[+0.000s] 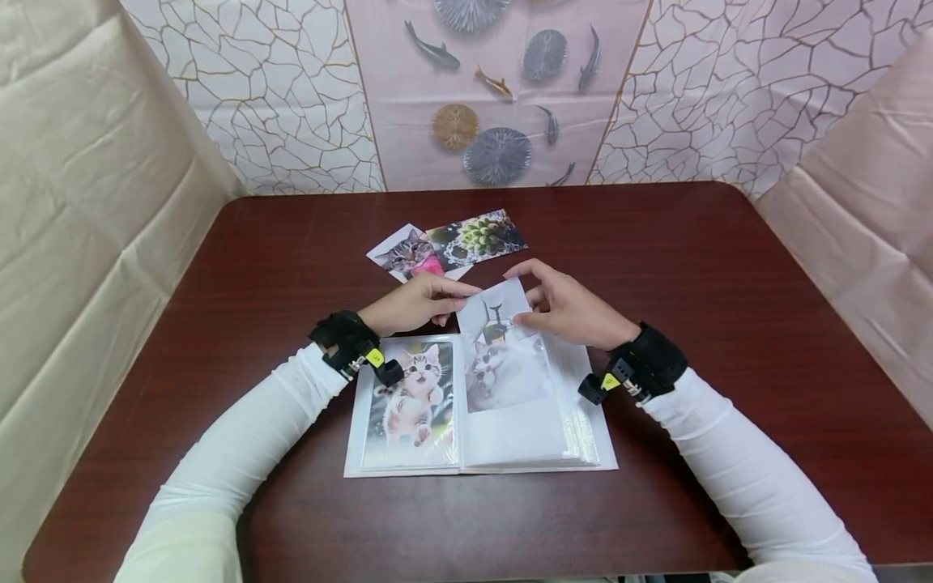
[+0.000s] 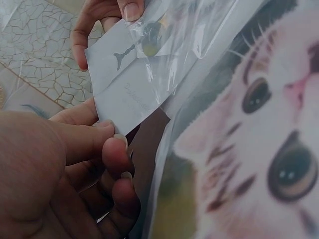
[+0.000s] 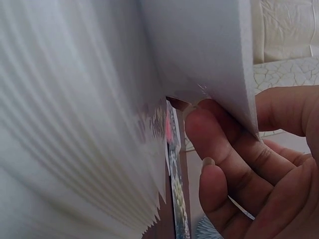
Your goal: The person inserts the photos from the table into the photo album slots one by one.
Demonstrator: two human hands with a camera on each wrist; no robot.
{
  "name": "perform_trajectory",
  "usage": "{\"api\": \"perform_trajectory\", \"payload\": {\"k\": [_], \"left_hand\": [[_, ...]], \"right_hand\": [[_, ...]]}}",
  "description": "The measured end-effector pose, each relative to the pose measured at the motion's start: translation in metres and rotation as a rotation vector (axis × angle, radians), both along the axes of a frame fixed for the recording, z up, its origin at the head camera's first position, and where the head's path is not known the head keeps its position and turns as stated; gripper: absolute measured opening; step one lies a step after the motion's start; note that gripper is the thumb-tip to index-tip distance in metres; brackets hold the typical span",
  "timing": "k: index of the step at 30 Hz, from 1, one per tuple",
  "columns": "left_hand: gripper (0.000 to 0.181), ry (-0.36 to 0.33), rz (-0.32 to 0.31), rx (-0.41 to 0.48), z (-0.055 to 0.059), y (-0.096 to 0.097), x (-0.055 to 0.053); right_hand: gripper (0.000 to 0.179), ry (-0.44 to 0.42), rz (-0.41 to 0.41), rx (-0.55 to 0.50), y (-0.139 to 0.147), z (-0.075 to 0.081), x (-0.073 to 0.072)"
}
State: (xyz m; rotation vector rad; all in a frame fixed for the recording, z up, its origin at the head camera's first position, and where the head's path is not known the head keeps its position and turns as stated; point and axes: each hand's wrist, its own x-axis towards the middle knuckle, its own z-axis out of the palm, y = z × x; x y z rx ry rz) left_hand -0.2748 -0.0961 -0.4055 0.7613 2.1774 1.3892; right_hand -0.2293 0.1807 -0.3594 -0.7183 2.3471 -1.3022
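An open photo album [image 1: 481, 468] has a kitten photo [image 1: 411, 405] in its left page. Over the right page, a pale photo print [image 1: 503, 389] lies partly in a clear sleeve, its white top corner sticking out. My left hand [image 1: 419, 304] pinches that corner; in the left wrist view, the left hand's thumb [image 2: 89, 142] is on the photo print [image 2: 124, 97]. My right hand [image 1: 564, 308] pinches the upper right edge of the same sleeve page, thumb in front and fingers behind. In the right wrist view, the page [image 3: 204, 45] stands between the right hand's [image 3: 279, 169] thumb and fingers.
Beyond the album lie two loose photos, a cat photo [image 1: 408, 253] and a succulent photo [image 1: 477, 236] overlapping it. They rest on a dark red wooden table [image 1: 656, 243]. Patterned cloth [image 1: 503, 97] hangs behind the table, and pale cloth [image 1: 95, 202] lines the sides.
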Motion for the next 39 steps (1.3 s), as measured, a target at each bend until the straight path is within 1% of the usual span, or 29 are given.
{"api": "perform_trajectory", "payload": {"k": [9, 14, 22, 25, 28, 35, 39], "left_hand": [[0.034, -0.003, -0.018, 0.012, -0.0017, 0.0019, -0.0005], [0.034, 0.008, -0.033, 0.013, -0.0020, 0.0017, -0.0003], [0.034, 0.002, -0.049, 0.000, 0.0027, 0.0008, 0.0015], [0.033, 0.011, -0.059, -0.007, 0.0037, 0.0011, 0.0015], [0.030, 0.020, -0.066, -0.008, 0.0034, 0.0021, 0.0010], [0.016, -0.026, -0.042, 0.032, 0.0033, 0.0040, 0.0012], [0.014, -0.006, -0.045, 0.038, 0.0020, 0.0030, 0.0002]], "right_hand": [[0.054, 0.022, -0.010, 0.025, 0.0003, 0.0002, 0.0009], [0.051, 0.028, -0.014, 0.031, 0.0005, -0.0006, 0.0011], [0.046, 0.047, -0.019, 0.042, 0.0007, -0.0004, 0.0015], [0.045, 0.045, -0.018, 0.038, 0.0005, 0.0008, 0.0020], [0.044, 0.045, -0.018, 0.037, 0.0004, 0.0013, 0.0022], [0.042, 0.063, -0.018, 0.054, 0.0002, -0.0005, 0.0011], [0.042, 0.060, -0.018, 0.050, 0.0003, -0.0011, 0.0009]]}}
